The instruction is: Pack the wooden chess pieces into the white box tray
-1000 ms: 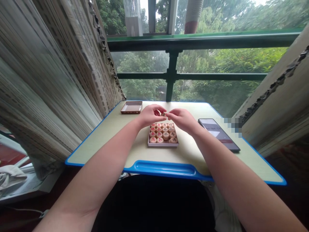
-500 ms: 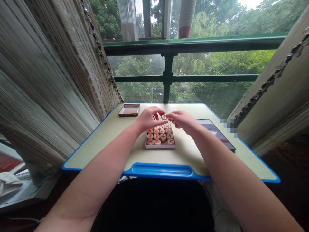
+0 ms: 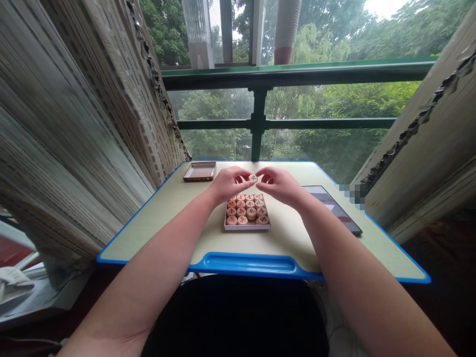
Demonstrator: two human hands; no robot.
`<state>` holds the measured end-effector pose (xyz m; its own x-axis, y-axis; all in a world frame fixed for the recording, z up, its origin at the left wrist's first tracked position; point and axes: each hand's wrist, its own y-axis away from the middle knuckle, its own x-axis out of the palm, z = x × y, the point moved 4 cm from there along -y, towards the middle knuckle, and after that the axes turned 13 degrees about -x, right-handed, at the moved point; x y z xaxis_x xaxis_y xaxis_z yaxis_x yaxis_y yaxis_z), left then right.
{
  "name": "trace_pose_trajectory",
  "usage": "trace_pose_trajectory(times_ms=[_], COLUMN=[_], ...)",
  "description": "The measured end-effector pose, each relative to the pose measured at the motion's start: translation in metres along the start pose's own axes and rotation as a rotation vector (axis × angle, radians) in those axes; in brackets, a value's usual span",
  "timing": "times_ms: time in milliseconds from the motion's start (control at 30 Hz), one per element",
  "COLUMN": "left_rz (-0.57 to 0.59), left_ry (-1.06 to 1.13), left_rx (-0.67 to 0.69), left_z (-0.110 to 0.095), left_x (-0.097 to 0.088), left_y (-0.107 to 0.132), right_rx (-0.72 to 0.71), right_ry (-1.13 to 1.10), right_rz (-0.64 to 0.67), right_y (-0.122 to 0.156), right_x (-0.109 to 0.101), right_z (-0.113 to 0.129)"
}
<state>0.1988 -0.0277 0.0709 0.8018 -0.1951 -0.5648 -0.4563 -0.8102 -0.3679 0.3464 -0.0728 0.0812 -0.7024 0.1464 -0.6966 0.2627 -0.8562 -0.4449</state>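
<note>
A round wooden Chinese chess piece [image 3: 253, 178] with a black character is held up above the far side of the box. My left hand [image 3: 231, 182] pinches it from the left between thumb and fingers. From the right, the fingertips of my right hand [image 3: 278, 184] close on its edge. Below both hands lies a shallow open box [image 3: 247, 227] packed with rows of chess pieces, red characters to the left and black to the right. One spot in its nearest row, right of the middle, sits lower than its neighbours.
The box lid [image 3: 200, 171] lies open side up at the far left of the blue-edged table [image 3: 167, 218]. A tablet [image 3: 334, 210] rests on the right, partly behind my right forearm. Beyond the table stands a green railing [image 3: 297, 74], with curtains [image 3: 89, 99] on both sides.
The held piece now shows a different character, more upright and facing me. My right hand's fingers have spread wider around it. The view has shifted slightly.
</note>
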Motion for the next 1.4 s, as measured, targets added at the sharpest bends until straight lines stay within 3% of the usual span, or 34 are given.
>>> trace_pose_trajectory(times_ms=[267,400,467,567,700,800,1400], left_rz=[0.092,0.122,0.082,0.001,-0.002,-0.005,0.013], left_ry=[0.06,0.026,-0.061,-0.216,-0.27,-0.292,-0.227], left_rx=[-0.115,-0.158,-0.18,-0.202,-0.215,-0.206,-0.245], left_z=[0.006,0.013,0.02,0.035,0.051,0.054,0.042], left_x=[0.002,0.002,0.0,-0.002,0.0,0.001,0.001], left_y=[-0.002,-0.003,-0.004,-0.009,-0.013,-0.014,-0.01], right_rx=[-0.123,-0.107,-0.061,0.001,-0.037,-0.055,-0.019], right_ry=[0.251,0.328,0.344,0.297,0.163,0.157,0.177], right_rz=[0.05,0.123,0.172,0.309,0.555,0.641,0.713], right_y=[-0.001,-0.001,0.002,0.008,0.016,0.019,0.022], right_x=[0.003,0.004,0.001,0.0,0.009,0.016,0.021], right_z=[0.002,0.0,0.002,0.01,0.025,0.028,0.026])
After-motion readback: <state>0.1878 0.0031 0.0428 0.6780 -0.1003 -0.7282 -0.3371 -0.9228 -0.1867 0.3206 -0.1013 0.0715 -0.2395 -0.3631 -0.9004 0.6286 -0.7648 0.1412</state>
